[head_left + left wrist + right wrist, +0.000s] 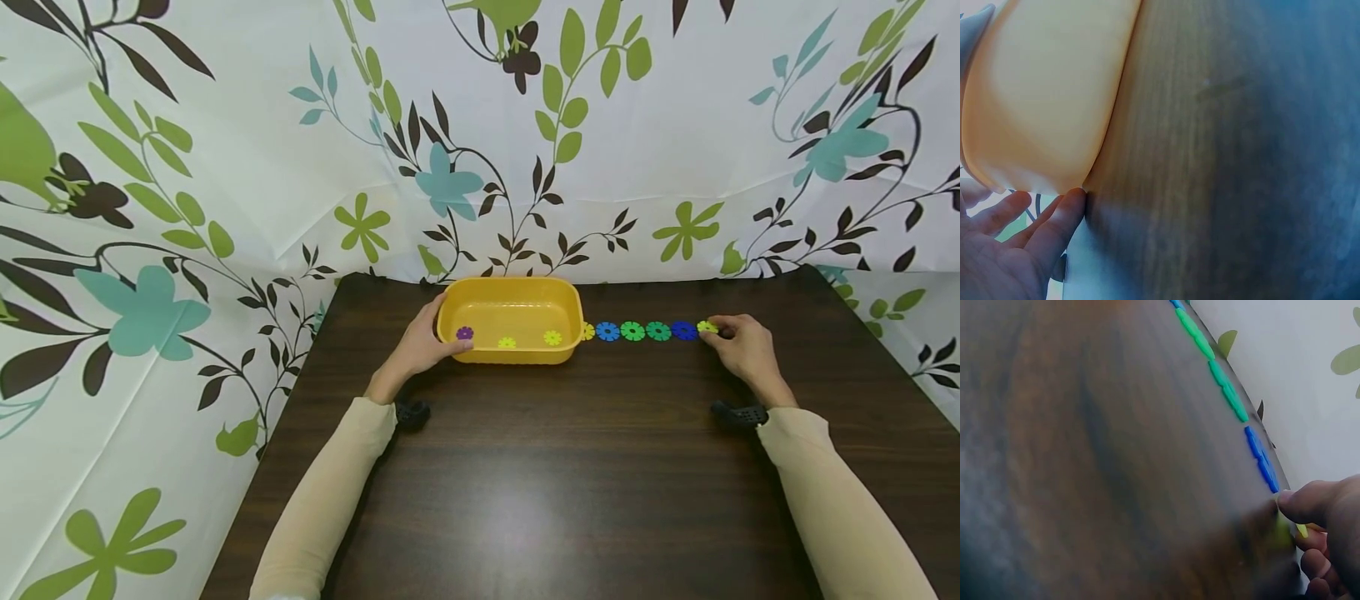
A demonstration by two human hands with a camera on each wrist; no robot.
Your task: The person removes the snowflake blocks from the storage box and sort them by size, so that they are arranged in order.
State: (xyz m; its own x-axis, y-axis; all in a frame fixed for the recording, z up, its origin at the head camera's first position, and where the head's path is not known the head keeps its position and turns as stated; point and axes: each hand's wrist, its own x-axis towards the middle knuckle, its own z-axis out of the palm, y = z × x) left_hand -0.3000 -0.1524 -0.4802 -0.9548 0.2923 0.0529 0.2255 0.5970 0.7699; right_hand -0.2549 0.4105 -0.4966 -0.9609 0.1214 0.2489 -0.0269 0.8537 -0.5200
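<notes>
A yellow plastic tub (517,356) stands near the back of the table. My left hand (422,340) grips its left end, thumb over the rim and fingers against the outer wall. Inside lie a purple flower-shaped disc (465,333) and two yellow ones (552,337). Right of the tub runs a row of notched discs: a yellow one (589,332) partly hidden by the tub, a light blue one (607,332), two green ones (633,331) and a dark blue one (683,331). At the row's right end my right hand (746,343) pinches a yellow disc (706,327).
The dark wooden table (525,467) reaches back to a white curtain (262,167) printed with leaves and flowers. A black band (412,415) is on the left wrist and another (738,415) on the right.
</notes>
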